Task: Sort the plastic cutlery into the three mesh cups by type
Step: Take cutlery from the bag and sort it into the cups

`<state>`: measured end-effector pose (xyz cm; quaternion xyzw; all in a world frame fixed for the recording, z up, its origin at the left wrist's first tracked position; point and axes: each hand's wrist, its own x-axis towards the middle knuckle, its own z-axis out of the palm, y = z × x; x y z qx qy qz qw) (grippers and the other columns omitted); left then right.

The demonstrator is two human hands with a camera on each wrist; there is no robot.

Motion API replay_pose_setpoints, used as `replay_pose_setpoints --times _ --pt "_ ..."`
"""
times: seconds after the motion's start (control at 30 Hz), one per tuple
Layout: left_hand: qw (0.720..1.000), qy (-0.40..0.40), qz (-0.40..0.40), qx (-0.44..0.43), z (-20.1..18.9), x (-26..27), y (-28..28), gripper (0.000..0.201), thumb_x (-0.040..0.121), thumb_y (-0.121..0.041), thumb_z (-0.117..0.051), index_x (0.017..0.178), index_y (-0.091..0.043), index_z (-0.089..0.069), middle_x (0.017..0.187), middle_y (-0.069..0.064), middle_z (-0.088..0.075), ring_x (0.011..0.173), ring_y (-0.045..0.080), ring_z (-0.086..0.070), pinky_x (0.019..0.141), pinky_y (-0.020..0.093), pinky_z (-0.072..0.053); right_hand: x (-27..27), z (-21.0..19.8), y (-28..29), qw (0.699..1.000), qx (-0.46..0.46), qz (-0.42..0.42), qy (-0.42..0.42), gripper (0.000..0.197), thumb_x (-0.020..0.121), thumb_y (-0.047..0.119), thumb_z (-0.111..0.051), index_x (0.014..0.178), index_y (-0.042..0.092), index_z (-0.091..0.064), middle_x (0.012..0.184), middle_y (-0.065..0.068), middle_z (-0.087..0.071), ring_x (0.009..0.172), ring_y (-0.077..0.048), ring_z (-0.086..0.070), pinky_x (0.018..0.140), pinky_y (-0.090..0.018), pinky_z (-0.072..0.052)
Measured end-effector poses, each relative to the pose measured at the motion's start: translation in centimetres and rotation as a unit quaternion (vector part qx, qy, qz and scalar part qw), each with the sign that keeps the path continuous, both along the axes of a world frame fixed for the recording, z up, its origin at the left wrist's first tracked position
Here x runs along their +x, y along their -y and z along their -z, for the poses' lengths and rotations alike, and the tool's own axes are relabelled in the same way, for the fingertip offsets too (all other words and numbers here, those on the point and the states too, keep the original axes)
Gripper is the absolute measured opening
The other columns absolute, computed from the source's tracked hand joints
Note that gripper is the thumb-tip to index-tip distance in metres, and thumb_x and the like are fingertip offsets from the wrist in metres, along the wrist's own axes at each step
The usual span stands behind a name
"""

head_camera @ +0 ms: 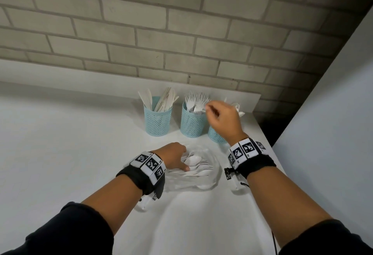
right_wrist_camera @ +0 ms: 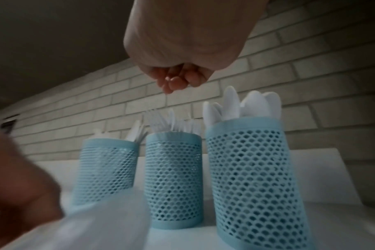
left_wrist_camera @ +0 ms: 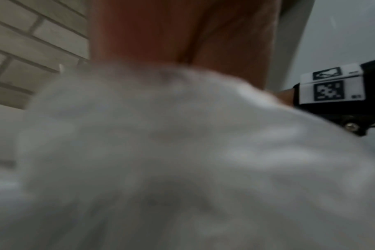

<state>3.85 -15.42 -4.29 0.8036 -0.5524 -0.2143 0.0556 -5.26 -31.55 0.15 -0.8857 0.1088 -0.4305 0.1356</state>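
Observation:
Three blue mesh cups stand in a row at the back of the white table [head_camera: 80,143]: a knife cup [head_camera: 158,120], a fork cup [head_camera: 192,122] and a spoon cup [head_camera: 216,136], the last partly hidden behind my right hand. My right hand [head_camera: 211,109] hovers above the fork cup's right rim, fingers curled and nothing visible between them [right_wrist_camera: 176,82]. My left hand [head_camera: 184,162] lies in a pile of white spoons and forks [head_camera: 198,164] on crinkled clear plastic [head_camera: 210,182]. Its thumb lies on the handles and its curled fingers close round them.
The table's right edge [head_camera: 268,154] runs close beside the spoon cup, with a white panel [head_camera: 333,113] beyond. A brick wall [head_camera: 141,33] rises behind the cups. The left wrist view is mostly blurred plastic [left_wrist_camera: 161,152].

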Motion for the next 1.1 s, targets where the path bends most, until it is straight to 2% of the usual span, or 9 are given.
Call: replay_pose_setpoints --times 0.1,0.23,0.33,0.47,0.57,0.67,0.77,0.9,1.1 --pt "0.999 -0.025 -0.017 -0.016 0.0 0.0 0.0 0.064 0.082 -0.035 -0.069 0.135 -0.008 -0.043 0.134 0.011 -0.051 0.122 0.024 -0.049 0.098 0.029 -0.038 0.2 0.6 -1.6 0.988 0.02 -0.046 -0.147 0.026 0.088 0.032 -0.053 0.084 0.014 -0.071 0.069 -0.002 -0.067 0.061 -0.015 -0.059 0.061 -0.03 -0.051" --pt "1.0 -0.01 -0.026 -0.013 -0.2 -0.1 -0.2 0.054 0.083 -0.038 -0.068 0.122 -0.005 -0.054 0.124 0.01 -0.057 0.113 0.025 -0.052 0.09 0.028 -0.04 0.3 2.2 -2.3 0.909 0.074 -0.032 -0.409 0.028 0.088 0.035 -0.06 0.111 0.02 -0.067 0.108 -0.001 -0.066 0.094 -0.017 -0.062 0.088 -0.037 -0.051" --pt "0.999 -0.006 -0.032 -0.011 -0.1 -0.2 -0.2 0.05 0.082 -0.04 -0.067 0.115 -0.004 -0.057 0.119 0.011 -0.058 0.108 0.026 -0.054 0.086 0.03 -0.041 0.0 3.6 -2.5 0.857 0.104 -0.013 -0.505 0.05 0.085 0.039 -0.064 0.129 0.02 -0.053 0.128 -0.006 -0.054 0.116 -0.024 -0.054 0.098 -0.037 -0.044" --pt "0.999 -0.023 -0.037 -0.001 0.1 -0.2 -0.3 0.052 0.085 -0.039 -0.064 0.122 -0.005 -0.051 0.125 0.01 -0.054 0.114 0.025 -0.051 0.085 0.025 -0.036 -0.6 3.9 -2.2 0.854 0.175 -0.005 -0.491 0.047 0.086 0.035 -0.065 0.128 0.018 -0.052 0.127 -0.004 -0.056 0.11 -0.019 -0.053 0.09 -0.028 -0.041" --pt "0.999 -0.029 -0.04 -0.009 0.0 -0.3 -0.5 0.054 0.086 -0.037 -0.064 0.126 -0.006 -0.047 0.129 0.009 -0.052 0.117 0.025 -0.049 0.088 0.025 -0.036 -1.0 3.6 -1.8 0.871 0.188 -0.007 -0.453 0.011 0.086 0.026 -0.066 0.08 0.021 -0.058 0.081 0.002 -0.056 0.071 -0.008 -0.047 0.063 -0.021 -0.033" --pt "0.997 -0.047 -0.052 -0.026 0.1 -0.2 -0.6 0.057 0.083 -0.033 -0.069 0.129 -0.009 -0.044 0.13 0.009 -0.052 0.117 0.023 -0.05 0.09 0.026 -0.038 -1.1 3.8 -1.3 0.882 0.234 0.003 -0.41 0.036 0.089 0.02 -0.062 0.057 0.017 -0.045 0.059 0.001 -0.044 0.058 -0.01 -0.041 0.056 -0.022 -0.03" --pt "0.996 -0.055 -0.064 -0.041 0.1 0.0 -0.7 0.061 0.079 -0.03 -0.073 0.129 -0.01 -0.044 0.129 0.009 -0.053 0.116 0.022 -0.051 0.089 0.025 -0.039 -1.4 4.3 -0.9 0.887 0.295 0.009 -0.355 0.032 0.092 0.021 -0.058 0.063 0.007 -0.056 0.061 -0.004 -0.049 0.063 -0.015 -0.046 0.068 -0.028 -0.037" --pt "0.995 -0.055 -0.064 -0.053 0.1 0.1 -0.7 0.062 0.077 -0.03 -0.075 0.128 -0.009 -0.046 0.128 0.008 -0.054 0.116 0.021 -0.051 0.086 0.022 -0.037 -1.4 4.6 -1.0 0.886 0.351 -0.008 -0.303 0.031 0.092 0.02 -0.057 0.09 -0.009 -0.066 0.075 -0.009 -0.061 0.066 -0.011 -0.053 0.068 -0.02 -0.041" --pt "0.996 -0.054 -0.052 -0.052 -0.5 0.5 -0.8 0.047 0.084 -0.032 -0.067 0.121 -0.008 -0.054 0.117 0.005 -0.056 0.107 0.021 -0.053 0.083 0.023 -0.037 -1.5 5.1 -0.5 0.865 0.428 -0.042 -0.256 0.03 0.094 0.019 -0.054 0.089 -0.01 -0.063 0.055 -0.002 -0.058 0.044 -0.007 -0.051 0.068 -0.027 -0.047"
